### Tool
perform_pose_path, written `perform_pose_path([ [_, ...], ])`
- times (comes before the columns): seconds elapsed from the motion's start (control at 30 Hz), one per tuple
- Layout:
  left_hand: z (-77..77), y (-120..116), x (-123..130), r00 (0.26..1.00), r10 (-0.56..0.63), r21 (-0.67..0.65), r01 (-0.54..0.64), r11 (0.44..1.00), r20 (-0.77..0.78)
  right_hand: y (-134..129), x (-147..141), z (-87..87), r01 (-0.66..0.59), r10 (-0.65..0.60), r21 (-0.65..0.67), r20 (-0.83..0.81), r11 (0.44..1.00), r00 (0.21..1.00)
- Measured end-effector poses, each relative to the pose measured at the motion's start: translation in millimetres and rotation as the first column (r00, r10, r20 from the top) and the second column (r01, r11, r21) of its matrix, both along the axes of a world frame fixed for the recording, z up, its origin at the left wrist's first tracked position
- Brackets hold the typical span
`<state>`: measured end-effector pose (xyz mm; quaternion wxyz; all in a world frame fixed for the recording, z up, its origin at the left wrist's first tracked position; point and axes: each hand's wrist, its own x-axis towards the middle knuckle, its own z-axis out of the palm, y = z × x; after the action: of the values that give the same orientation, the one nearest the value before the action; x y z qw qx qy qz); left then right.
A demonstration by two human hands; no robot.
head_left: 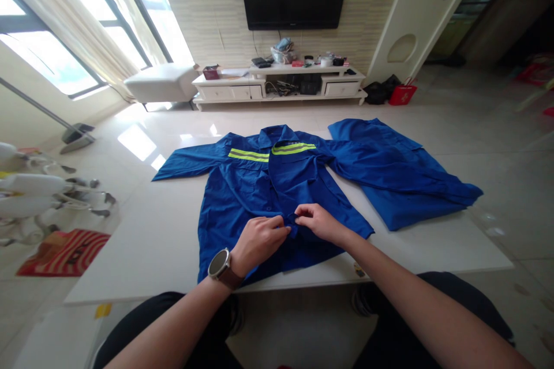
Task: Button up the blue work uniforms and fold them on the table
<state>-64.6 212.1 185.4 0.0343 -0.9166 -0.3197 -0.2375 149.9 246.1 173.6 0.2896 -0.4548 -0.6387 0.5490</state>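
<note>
A blue work jacket (242, 196) with yellow-green and grey stripes across the chest lies spread out, collar away from me, on a white table (142, 242). My left hand (260, 241), with a watch (219, 263) on its wrist, pinches the jacket's front edge near the lower middle. Close beside it on the right, my right hand (318, 222) pinches the same front opening, thumb and forefinger together on the cloth. One button shows just above my hands. At the right, a second blue garment (389, 204) lies partly under the jacket's sleeve.
Beyond the table stand a white TV cabinet (281, 88) with small items, a grey-white stool (162, 85) and a red bag (402, 94). On the left are a red patterned bag (64, 253), white-and-metal objects (38, 184) and a dustpan (78, 138). My knees are under the near edge.
</note>
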Motion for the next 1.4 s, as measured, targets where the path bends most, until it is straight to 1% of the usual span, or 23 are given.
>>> perform_pose_path([
  [0.13,-2.1,1,-1,1.000,-0.002,-0.007,0.003,1.000,0.004,0,0,-4.3,-0.041,0.041,-0.010,-0.014,0.999,0.999],
  [0.27,-2.1,1,-1,1.000,-0.003,-0.013,0.003,1.000,-0.007,1,1,-7.2,-0.050,0.050,-0.010,-0.011,0.999,0.999],
  [0.43,-0.3,0,0,1.000,0.001,-0.032,-0.001,0.999,0.008,0,2,-5.9,-0.057,0.058,-0.013,0.013,0.998,0.998],
  [0.6,-0.3,1,-1,1.000,-0.001,-0.051,0.003,0.999,0.028,-1,2,-3.0,-0.037,0.038,-0.017,0.041,0.999,0.998],
  [0.67,-0.5,1,-2,1.000,0.003,-0.058,-0.002,0.998,0.026,-1,1,-1.8,-0.037,0.037,-0.050,0.003,0.998,0.999],
  [0.8,0.1,-1,-4,1.000,0.012,-0.076,-0.010,0.997,0.028,-1,0,1.1,-0.073,0.053,-0.166,-0.119,0.983,0.991],
  [0.9,1.2,-2,-3,0.999,0.006,-0.083,-0.003,0.997,0.037,-3,1,3.2,-0.089,0.071,-0.188,-0.101,0.978,0.992],
  [1.0,1.2,-3,-2,0.999,-0.002,-0.062,0.005,0.998,0.041,-5,2,4.3,-0.111,0.093,-0.218,-0.089,0.970,0.992],
  [1.17,-0.9,-4,-3,0.999,-0.037,-0.034,0.038,0.999,0.024,-5,3,3.9,-0.194,0.168,-0.286,-0.115,0.938,0.979],
  [1.27,-2.1,-4,-2,1.000,-0.021,-0.066,0.021,0.998,0.002,-5,3,2.8,-0.196,0.168,-0.284,-0.120,0.939,0.978],
  [1.4,-0.7,-4,1,0.998,0.066,-0.171,-0.064,0.983,0.006,-4,2,-1.5,-0.149,0.127,-0.235,-0.105,0.961,0.986],
])
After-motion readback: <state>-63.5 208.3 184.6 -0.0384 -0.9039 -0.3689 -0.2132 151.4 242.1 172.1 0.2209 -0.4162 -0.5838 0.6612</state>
